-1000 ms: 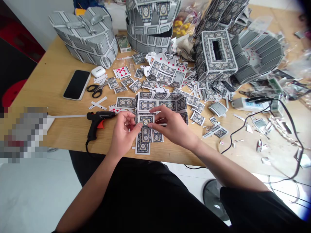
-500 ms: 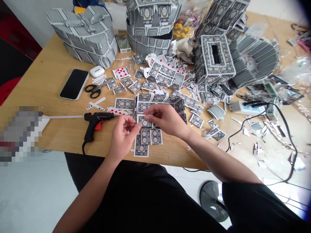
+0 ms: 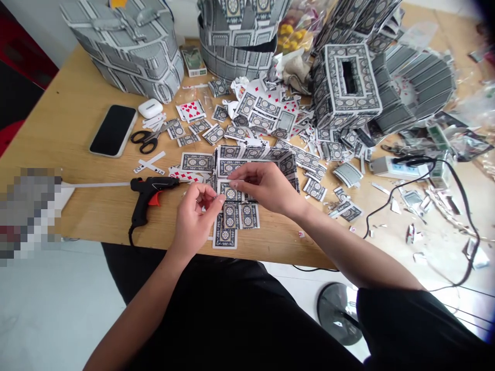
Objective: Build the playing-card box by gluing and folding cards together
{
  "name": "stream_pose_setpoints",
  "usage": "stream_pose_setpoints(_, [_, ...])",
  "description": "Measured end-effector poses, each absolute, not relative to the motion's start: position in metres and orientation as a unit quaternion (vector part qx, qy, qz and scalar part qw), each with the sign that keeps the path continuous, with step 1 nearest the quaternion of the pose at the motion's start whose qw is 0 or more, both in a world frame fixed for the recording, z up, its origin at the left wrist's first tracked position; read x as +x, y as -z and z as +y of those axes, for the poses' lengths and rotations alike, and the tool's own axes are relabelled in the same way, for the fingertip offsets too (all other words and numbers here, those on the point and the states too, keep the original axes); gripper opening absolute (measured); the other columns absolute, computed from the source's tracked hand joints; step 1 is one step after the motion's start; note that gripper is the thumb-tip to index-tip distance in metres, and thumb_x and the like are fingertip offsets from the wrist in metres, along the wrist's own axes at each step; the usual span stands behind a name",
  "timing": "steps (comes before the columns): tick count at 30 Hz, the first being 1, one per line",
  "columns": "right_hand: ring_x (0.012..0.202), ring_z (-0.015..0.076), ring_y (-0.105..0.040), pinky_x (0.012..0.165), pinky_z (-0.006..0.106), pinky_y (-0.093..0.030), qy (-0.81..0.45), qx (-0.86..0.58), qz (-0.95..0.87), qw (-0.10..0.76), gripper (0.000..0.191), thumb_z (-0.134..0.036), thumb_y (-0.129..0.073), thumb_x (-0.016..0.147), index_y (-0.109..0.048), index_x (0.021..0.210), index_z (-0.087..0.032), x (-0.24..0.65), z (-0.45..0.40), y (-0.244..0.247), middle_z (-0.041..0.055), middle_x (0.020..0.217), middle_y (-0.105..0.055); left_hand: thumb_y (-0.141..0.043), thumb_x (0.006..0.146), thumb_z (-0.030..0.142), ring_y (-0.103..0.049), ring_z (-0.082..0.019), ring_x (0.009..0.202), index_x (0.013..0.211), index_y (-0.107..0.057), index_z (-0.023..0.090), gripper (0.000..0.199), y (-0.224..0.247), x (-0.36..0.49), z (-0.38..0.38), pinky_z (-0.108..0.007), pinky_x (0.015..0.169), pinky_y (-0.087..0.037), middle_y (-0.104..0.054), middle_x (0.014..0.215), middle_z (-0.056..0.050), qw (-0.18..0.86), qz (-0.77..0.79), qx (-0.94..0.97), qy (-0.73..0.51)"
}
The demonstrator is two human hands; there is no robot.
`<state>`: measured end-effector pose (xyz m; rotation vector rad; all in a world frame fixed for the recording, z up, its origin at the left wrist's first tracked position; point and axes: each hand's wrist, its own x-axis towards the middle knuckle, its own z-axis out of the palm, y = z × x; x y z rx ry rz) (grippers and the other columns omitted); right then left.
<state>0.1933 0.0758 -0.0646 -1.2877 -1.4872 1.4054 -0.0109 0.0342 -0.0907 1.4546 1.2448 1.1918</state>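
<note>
In front of me on the table is a small open box [image 3: 288,157] covered in patterned playing-card backs. A cut playing card [image 3: 231,191] is at its near left side, between my two hands. My left hand [image 3: 197,216] is closed, thumb and forefinger pinched at the card's left edge. My right hand [image 3: 266,188] reaches over the box, its thumb and fingertips closed on the card's right side. The right hand hides part of the box inside. Just below lie more face-down playing cards [image 3: 225,237], some overlapping.
A black hot glue gun [image 3: 145,198] lies left of my hands, with scissors [image 3: 145,141] and a phone [image 3: 114,130] beyond it. Card scraps [image 3: 266,108] are strewn behind the box. Card-covered baskets [image 3: 135,56] and a tissue box [image 3: 346,85] stand farther back. A cable [image 3: 474,216] curves at right.
The view has shifted slightly, so the things at the back sit a little higher and wider apart. My hands keep nearly the same pose at the card.
</note>
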Motion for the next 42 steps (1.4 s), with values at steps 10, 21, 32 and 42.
stream_pose_setpoints(10, [0.076, 0.0157, -0.068, 0.072, 0.032, -0.053, -0.528, -0.499, -0.592, 0.35, 0.024, -0.037, -0.084, 0.087, -0.082, 0.098, -0.016, 0.1951, 0.0762, 0.0668, 0.0033, 0.083, -0.078, -0.077, 0.095, 0.026, -0.057, -0.01, 0.068, 0.091, -0.063, 0.022, 0.016, 0.0906, -0.0108, 0.0339, -0.022, 0.059, -0.046, -0.063, 0.081, 0.002, 0.421, 0.497, 0.593, -0.474])
stream_pose_setpoints(21, [0.081, 0.0192, -0.072, 0.076, 0.035, -0.056, -0.522, -0.499, -0.592, 0.357, 0.032, -0.047, -0.087, 0.085, -0.083, 0.097, -0.018, 0.1949, 0.0762, 0.0694, 0.0061, 0.089, -0.082, -0.077, 0.096, 0.025, -0.056, -0.01, 0.068, 0.092, -0.062, 0.022, 0.016, 0.0933, -0.0107, 0.0336, -0.022, 0.059, -0.046, -0.062, 0.082, 0.003, 0.419, 0.494, 0.595, -0.475])
stream_pose_setpoints(32, [0.08, 0.018, -0.072, 0.076, 0.035, -0.056, -0.527, -0.498, -0.59, 0.356, 0.029, -0.044, -0.086, 0.086, -0.082, 0.096, -0.017, 0.1942, 0.0761, 0.068, 0.0057, 0.089, -0.082, -0.077, 0.095, 0.023, -0.056, -0.009, 0.068, 0.092, -0.063, 0.022, 0.015, 0.0938, -0.0108, 0.0333, -0.02, 0.059, -0.044, -0.062, 0.082, 0.003, 0.427, 0.488, 0.59, -0.481])
stream_pose_setpoints(42, [0.079, 0.0176, -0.07, 0.075, 0.034, -0.054, -0.533, -0.5, -0.584, 0.353, 0.033, -0.047, -0.088, 0.084, -0.083, 0.096, -0.017, 0.1947, 0.0768, 0.0678, 0.0047, 0.087, -0.081, -0.077, 0.096, 0.022, -0.057, -0.009, 0.071, 0.093, -0.062, 0.021, 0.015, 0.0956, -0.0098, 0.0316, -0.019, 0.06, -0.044, -0.062, 0.084, 0.002, 0.428, 0.481, 0.587, -0.491])
